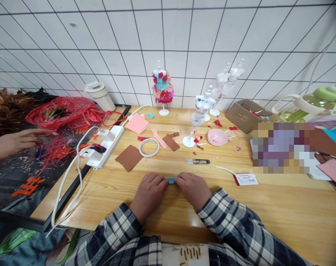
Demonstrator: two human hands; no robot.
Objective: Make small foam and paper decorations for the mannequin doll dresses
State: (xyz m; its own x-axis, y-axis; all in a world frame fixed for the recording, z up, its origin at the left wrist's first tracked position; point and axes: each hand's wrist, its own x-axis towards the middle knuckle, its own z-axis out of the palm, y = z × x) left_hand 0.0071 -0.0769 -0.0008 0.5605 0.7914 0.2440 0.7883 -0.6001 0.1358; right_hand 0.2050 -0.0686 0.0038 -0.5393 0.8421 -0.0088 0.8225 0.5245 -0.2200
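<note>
Low over the front of the wooden table, my left hand (pixel 151 190) and my right hand (pixel 192 187) pinch the two ends of a small pleated teal paper strip (pixel 171 180). Only its middle shows; the fingers cover the ends. Just beyond the hands lies a pair of thread snips (pixel 198 161). A brown paper square (pixel 129 158) and a roll of white tape (pixel 148 147) are to the left. Farther back, a small dress form (pixel 163 88) wears blue, peach and red ruffles. A bare white dress form (pixel 200 111) stands right of it.
A white power strip (pixel 106 147) with loose cables lies on the left. A pink bowl (pixel 217 137), a cardboard box (pixel 247 114) and a white tag (pixel 246 179) are to the right. Another person's hand (pixel 26 139) is at the far left, near a red plastic bag (pixel 65 111).
</note>
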